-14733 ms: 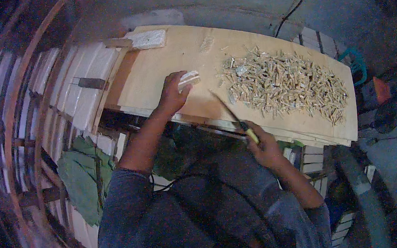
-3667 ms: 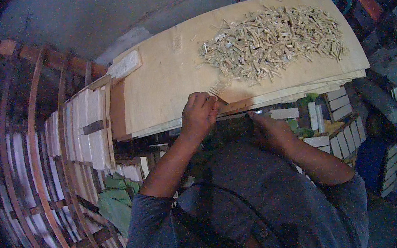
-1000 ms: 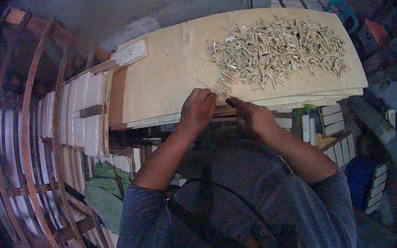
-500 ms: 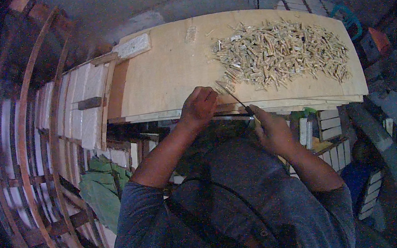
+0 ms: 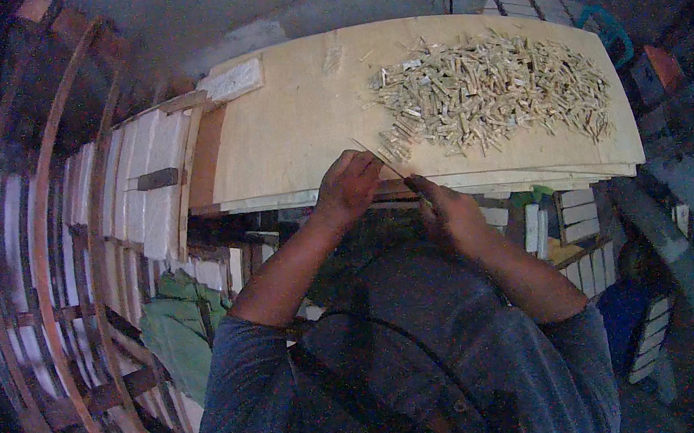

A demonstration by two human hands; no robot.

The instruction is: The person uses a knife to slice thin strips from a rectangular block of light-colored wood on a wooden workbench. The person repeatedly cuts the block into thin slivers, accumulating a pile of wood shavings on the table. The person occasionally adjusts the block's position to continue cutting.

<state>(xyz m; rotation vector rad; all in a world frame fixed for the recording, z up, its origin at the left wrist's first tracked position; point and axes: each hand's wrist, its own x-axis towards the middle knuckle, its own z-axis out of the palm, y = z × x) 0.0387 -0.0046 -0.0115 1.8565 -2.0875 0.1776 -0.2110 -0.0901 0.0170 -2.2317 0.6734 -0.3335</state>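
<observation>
Pinched in my right hand (image 5: 454, 215) is a slim tool that looks like a thin-bladed knife (image 5: 390, 167), its narrow blade slanting up and left over the board's front edge. Its tip reaches beyond the fingers of my left hand (image 5: 348, 187). That hand is closed at the same edge, and whatever it pinches is hidden by the fingers. Whether the blade touches it I cannot tell. A wide heap of small, pale stick-like pieces (image 5: 495, 95) covers the right part of the light wooden board (image 5: 287, 130), with its near-left end just beyond my hands.
A white rough slab (image 5: 233, 80) lies at the board's far-left corner. Left of the board, a small dark block (image 5: 157, 179) rests on pale panels (image 5: 157, 143). Curved wooden rails (image 5: 44, 214) rise further left. Green sheeting (image 5: 174, 328) hangs below, and a teal loop (image 5: 614, 36) is at the far right.
My right hand has moved left and slightly up, and the blade has slid further past my left hand. The left hand has barely moved.
</observation>
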